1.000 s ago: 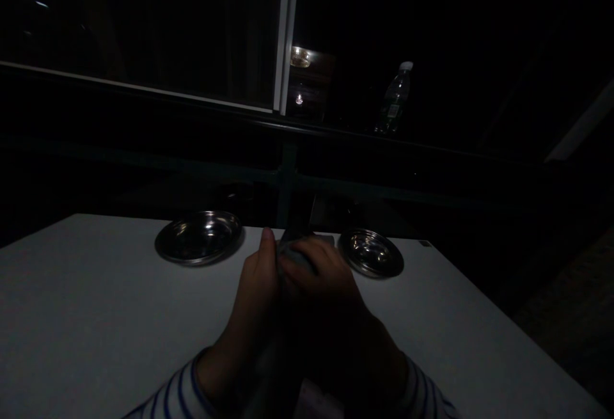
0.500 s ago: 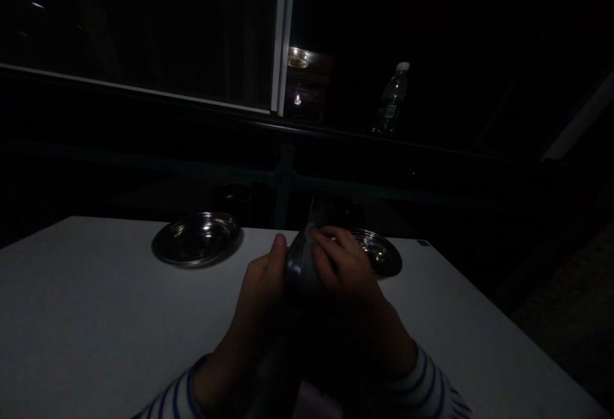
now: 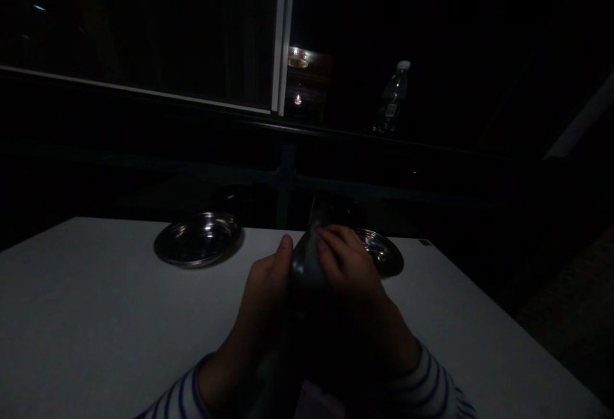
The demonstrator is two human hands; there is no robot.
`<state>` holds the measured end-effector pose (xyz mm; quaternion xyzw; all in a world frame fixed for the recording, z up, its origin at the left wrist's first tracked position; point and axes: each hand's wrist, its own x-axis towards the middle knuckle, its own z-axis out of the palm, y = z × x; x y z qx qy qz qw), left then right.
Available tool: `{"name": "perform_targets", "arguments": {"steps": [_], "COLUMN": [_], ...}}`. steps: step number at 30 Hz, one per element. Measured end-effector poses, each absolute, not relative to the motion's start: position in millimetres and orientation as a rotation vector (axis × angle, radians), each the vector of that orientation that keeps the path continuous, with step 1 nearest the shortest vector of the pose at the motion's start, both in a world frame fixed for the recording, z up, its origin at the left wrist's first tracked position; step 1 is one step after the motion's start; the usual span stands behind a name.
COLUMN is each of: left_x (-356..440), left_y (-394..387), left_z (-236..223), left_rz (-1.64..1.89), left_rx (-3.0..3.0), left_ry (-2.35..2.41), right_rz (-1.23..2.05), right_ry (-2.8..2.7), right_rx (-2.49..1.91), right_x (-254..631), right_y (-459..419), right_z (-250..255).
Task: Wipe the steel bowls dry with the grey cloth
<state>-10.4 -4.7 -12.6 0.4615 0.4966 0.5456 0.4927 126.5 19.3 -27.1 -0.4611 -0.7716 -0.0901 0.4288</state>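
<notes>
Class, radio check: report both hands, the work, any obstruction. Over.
Left hand grips dark shiny object; right hand on it. Object too dim to identify. Right hand partly hides metal dish.

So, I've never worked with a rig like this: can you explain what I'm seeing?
There's no machine: these are a person's bare left hand and right hand, seen by one camera on the head, looking forward and down. On the white tabletop sit two shiny, round metal dishes, one to the left, the other partly behind the right hand. The left hand seems to hold a dark, glossy, rounded object; the right's fingers touch its greyish upper part. It's too dark to name. Beyond stands a clear plastic bottle with a white cap.
</notes>
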Motion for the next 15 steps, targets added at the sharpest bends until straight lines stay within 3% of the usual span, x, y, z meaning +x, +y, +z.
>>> {"name": "perform_targets", "arguments": {"steps": [10,15], "left_x": [-19.6,-14.5], "left_y": [3.6,-3.0], "left_z": [-10.7,-7.9], "left_rz": [1.421,1.339], "left_rx": [1.059,1.117], "left_ry": [1.234,1.153], "right_rz": [-0.558,-0.261], "right_ry": [-2.081,-1.972], "right_rx": [-0.815,-1.043], "right_x": [100.1,120.5], "right_y": [3.5,16.3], "right_z": [-34.1,-29.5]}}
